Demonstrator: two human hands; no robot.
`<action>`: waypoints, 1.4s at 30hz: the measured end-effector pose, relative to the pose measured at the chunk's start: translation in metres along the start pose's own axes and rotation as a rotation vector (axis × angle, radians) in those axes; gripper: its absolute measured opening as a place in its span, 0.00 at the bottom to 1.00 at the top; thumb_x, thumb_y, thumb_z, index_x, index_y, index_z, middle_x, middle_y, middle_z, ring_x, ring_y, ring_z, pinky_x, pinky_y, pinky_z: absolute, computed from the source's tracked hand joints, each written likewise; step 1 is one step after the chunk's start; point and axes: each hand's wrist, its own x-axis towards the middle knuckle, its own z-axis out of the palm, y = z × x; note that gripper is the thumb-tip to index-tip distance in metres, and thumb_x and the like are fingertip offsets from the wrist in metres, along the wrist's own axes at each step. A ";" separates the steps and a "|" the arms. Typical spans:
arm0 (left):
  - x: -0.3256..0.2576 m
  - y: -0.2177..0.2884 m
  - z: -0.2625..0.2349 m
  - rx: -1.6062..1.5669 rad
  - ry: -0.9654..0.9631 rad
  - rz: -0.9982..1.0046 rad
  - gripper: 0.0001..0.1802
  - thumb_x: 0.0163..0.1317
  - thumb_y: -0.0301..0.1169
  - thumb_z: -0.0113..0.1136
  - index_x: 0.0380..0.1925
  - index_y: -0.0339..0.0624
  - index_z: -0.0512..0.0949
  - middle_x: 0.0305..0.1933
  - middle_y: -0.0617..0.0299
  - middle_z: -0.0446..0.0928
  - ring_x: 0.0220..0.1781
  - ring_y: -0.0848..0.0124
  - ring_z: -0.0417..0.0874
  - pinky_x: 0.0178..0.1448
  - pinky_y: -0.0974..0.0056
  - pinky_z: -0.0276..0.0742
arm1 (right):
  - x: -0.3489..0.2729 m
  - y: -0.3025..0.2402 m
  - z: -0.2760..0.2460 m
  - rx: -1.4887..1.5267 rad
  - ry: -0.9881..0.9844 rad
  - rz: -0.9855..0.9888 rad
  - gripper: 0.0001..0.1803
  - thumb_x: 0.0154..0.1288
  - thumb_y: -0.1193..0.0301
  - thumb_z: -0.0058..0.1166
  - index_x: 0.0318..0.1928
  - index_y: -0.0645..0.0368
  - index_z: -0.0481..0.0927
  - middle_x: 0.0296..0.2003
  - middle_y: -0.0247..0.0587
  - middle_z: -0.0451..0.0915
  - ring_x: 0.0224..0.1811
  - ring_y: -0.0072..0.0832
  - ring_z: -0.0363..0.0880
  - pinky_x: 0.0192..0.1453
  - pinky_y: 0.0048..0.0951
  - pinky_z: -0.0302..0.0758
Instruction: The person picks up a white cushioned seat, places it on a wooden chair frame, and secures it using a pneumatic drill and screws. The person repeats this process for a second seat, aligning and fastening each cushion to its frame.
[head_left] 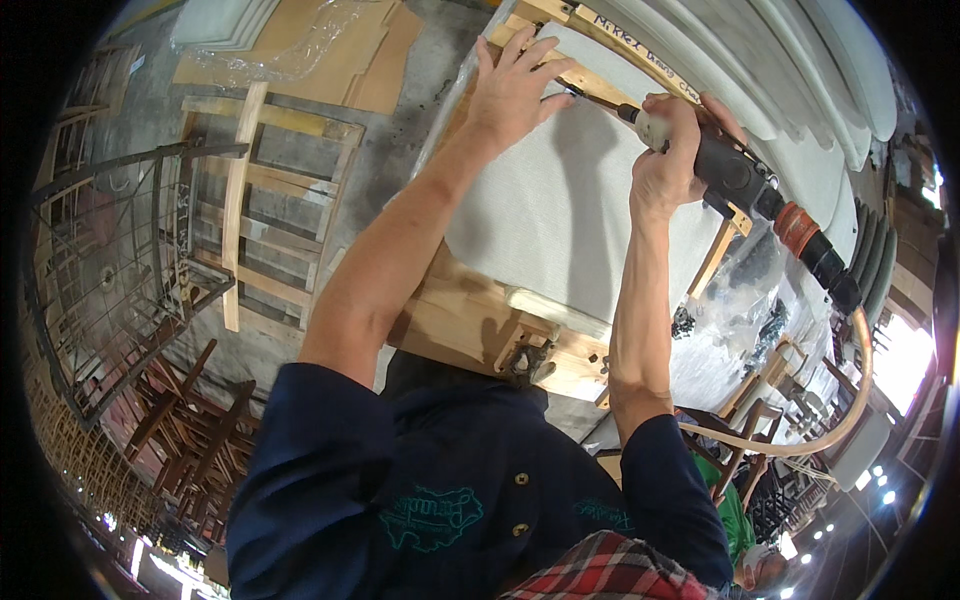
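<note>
My right hand (668,155) is wrapped round a dark pneumatic screwdriver (735,175), whose long thin bit (598,98) points left. An orange air hose (862,375) trails from the tool's rear. Near the bit's tip, my left hand (512,92) rests with fingers spread over a wooden strip (590,82); its thumb and forefinger lie on either side of the tip. Any screw there is too small to make out. Beneath both hands lies a pale grey panel (530,200) inside a wooden jig (450,310).
A toggle clamp (530,360) sits on the jig's near edge. Curved pale panels (800,70) are stacked at the far right. On the left are a wooden pallet (270,210), cardboard sheets (350,60) and a metal wire cart (110,270). Someone in green (735,500) is at lower right.
</note>
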 end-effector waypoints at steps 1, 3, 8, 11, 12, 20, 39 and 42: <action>0.000 0.001 -0.001 -0.002 -0.004 -0.003 0.28 0.61 0.54 0.69 0.61 0.65 0.81 0.73 0.68 0.71 0.80 0.60 0.60 0.75 0.20 0.48 | 0.000 0.003 -0.001 -0.054 -0.028 -0.013 0.18 0.65 0.81 0.55 0.55 0.64 0.71 0.30 0.47 0.83 0.35 0.35 0.87 0.47 0.38 0.85; 0.000 0.002 -0.003 -0.006 -0.011 -0.010 0.28 0.62 0.54 0.69 0.62 0.66 0.80 0.73 0.69 0.70 0.80 0.60 0.60 0.75 0.21 0.49 | -0.001 0.005 0.001 -0.074 -0.046 0.001 0.18 0.66 0.81 0.55 0.55 0.64 0.71 0.31 0.47 0.83 0.36 0.34 0.87 0.48 0.36 0.84; 0.000 0.003 -0.002 -0.036 -0.032 -0.025 0.27 0.62 0.53 0.68 0.60 0.66 0.80 0.72 0.69 0.69 0.80 0.61 0.57 0.77 0.21 0.44 | -0.003 0.008 0.006 -0.048 -0.035 0.027 0.18 0.66 0.81 0.55 0.55 0.65 0.69 0.32 0.48 0.85 0.37 0.32 0.87 0.50 0.32 0.83; 0.000 0.004 -0.004 -0.048 -0.036 -0.028 0.26 0.63 0.53 0.67 0.60 0.65 0.80 0.72 0.69 0.69 0.81 0.61 0.56 0.77 0.21 0.44 | -0.002 0.011 0.007 -0.052 -0.064 -0.002 0.18 0.65 0.81 0.55 0.55 0.65 0.68 0.31 0.48 0.85 0.36 0.32 0.87 0.49 0.33 0.83; 0.000 0.004 -0.004 -0.051 -0.039 -0.028 0.26 0.63 0.52 0.67 0.60 0.65 0.80 0.72 0.69 0.69 0.81 0.61 0.56 0.77 0.21 0.45 | -0.002 0.010 0.008 -0.049 -0.067 0.005 0.18 0.65 0.81 0.55 0.55 0.65 0.68 0.31 0.48 0.85 0.35 0.33 0.87 0.48 0.33 0.83; 0.000 0.005 -0.003 -0.042 -0.046 -0.030 0.25 0.65 0.51 0.66 0.61 0.63 0.79 0.73 0.68 0.68 0.81 0.61 0.56 0.77 0.21 0.46 | -0.005 0.012 0.009 -0.047 -0.120 -0.069 0.19 0.65 0.81 0.55 0.55 0.65 0.68 0.31 0.47 0.85 0.35 0.30 0.87 0.53 0.32 0.81; 0.031 -0.036 0.015 -0.039 -0.049 0.372 0.21 0.63 0.44 0.70 0.54 0.54 0.82 0.54 0.72 0.80 0.62 0.67 0.77 0.75 0.58 0.67 | 0.022 0.039 0.027 -0.157 -0.196 -0.253 0.11 0.61 0.82 0.60 0.45 0.68 0.79 0.27 0.36 0.84 0.31 0.22 0.84 0.48 0.23 0.78; 0.033 -0.036 0.015 -0.039 -0.063 0.374 0.21 0.62 0.44 0.70 0.54 0.55 0.83 0.52 0.73 0.80 0.60 0.67 0.78 0.74 0.58 0.68 | 0.025 0.035 0.020 -0.276 -0.220 -0.255 0.06 0.61 0.81 0.55 0.32 0.58 0.85 0.29 0.30 0.85 0.47 0.22 0.80 0.60 0.30 0.72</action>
